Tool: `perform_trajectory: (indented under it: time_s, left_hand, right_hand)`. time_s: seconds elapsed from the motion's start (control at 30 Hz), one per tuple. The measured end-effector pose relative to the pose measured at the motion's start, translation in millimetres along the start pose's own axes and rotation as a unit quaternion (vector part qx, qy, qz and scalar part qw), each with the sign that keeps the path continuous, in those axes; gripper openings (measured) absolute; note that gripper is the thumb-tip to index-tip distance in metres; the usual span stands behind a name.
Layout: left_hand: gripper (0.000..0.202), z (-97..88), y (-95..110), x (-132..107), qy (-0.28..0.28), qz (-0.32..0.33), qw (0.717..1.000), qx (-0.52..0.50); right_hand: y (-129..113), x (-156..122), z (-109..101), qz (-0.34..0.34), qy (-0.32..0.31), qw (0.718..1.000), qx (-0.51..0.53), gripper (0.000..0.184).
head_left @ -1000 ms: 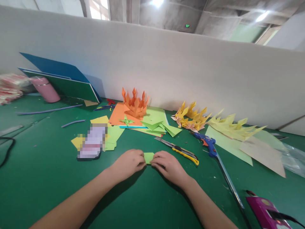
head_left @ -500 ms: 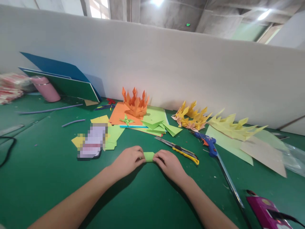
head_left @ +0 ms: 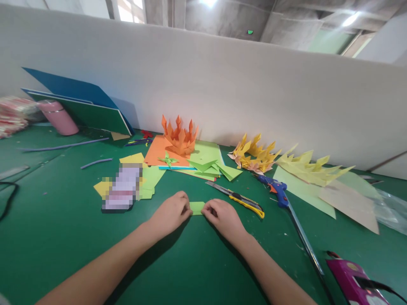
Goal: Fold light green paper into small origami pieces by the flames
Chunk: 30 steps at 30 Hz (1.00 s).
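A small folded piece of light green paper (head_left: pixel 197 207) lies on the green table (head_left: pixel 57 237) between my two hands. My left hand (head_left: pixel 170 214) pinches its left end with curled fingers. My right hand (head_left: pixel 222 218) pinches its right end, fingers bent down onto it. A yellow utility knife (head_left: pixel 241 200) lies just beyond my right hand. A blue glue gun (head_left: pixel 276 189) rests further right.
Orange folded paper crown (head_left: pixel 179 136), loose green sheets (head_left: pixel 206 163), yellow folded shapes (head_left: pixel 254 156) and pale yellow ones (head_left: pixel 313 169) line the white partition. Blue and green boards (head_left: pixel 79 108), a pink bottle (head_left: pixel 59 118) stand left. A magenta device (head_left: pixel 356 281) sits at the lower right.
Both hands have stayed on the green paper, shifting slightly; the fingers have worked along its ends and the piece looks a little narrower.
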<state>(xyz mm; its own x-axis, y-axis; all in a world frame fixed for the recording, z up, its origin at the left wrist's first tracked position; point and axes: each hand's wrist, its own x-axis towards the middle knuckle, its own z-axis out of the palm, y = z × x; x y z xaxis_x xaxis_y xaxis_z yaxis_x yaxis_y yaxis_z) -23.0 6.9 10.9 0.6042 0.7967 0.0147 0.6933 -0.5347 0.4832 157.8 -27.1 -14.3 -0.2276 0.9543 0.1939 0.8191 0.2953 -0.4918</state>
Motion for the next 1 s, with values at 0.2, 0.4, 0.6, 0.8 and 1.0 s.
perform_trajectory:
  time_s: [0.2,0.4,0.6,0.8,1.0]
  left_hand:
    - [0.01,0.3,1.1,-0.7,-0.004,-0.006,1.0,-0.008]
    - [0.004,1.1,-0.5,-1.4,0.007,0.003,0.999,-0.031]
    - [0.014,1.4,2.0,-1.4,-0.004,0.003,1.0,-0.023]
    - [0.019,-0.3,3.8,-2.2,-0.014,0.022,1.0,-0.014]
    - [0.024,-3.1,-1.2,-3.8,-0.015,0.038,0.999,-0.024]
  right_hand:
    - [-1.3,-0.5,-0.4,-0.007,0.008,1.0,-0.001,0.012]
    - [-1.1,-0.7,1.3,-0.004,0.007,1.0,0.004,0.01]
    - [-5.0,-0.5,0.5,0.012,0.004,1.0,0.016,0.01]
    - [-5.9,-0.7,-3.6,0.024,-0.006,0.997,0.071,0.012]
    - [-2.2,0.3,-8.2,0.014,-0.018,0.996,0.087,0.016]
